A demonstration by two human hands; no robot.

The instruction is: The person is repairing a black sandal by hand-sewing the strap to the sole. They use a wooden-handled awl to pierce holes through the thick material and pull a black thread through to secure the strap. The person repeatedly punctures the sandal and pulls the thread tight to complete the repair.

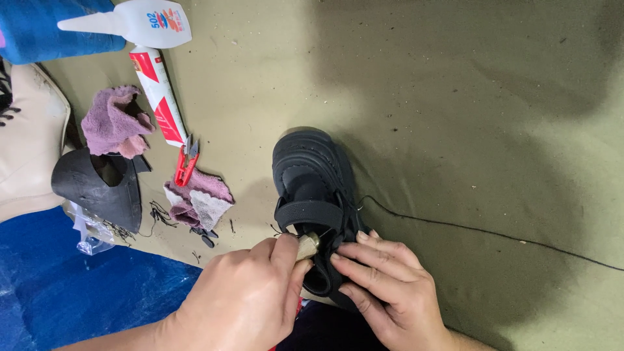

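A small black shoe [311, 172] with a strap lies toe-away on the olive cloth surface [455, 97]. My left hand [244, 299] is closed around a tool with a brass-coloured metal tip [307, 245] that points into the shoe's opening behind the strap. My right hand [390, 286] presses its fingers on the shoe's right side and heel, steadying it. A long black thread [481, 231] runs from the shoe off to the right.
At the left lie red thread snips [186, 160], purple cloth scraps [117, 122], a black sole piece [97, 185], a red-and-white tube [158, 91], a white glue bottle [140, 21], a blue spool [45, 29] and a blue sheet [78, 286].
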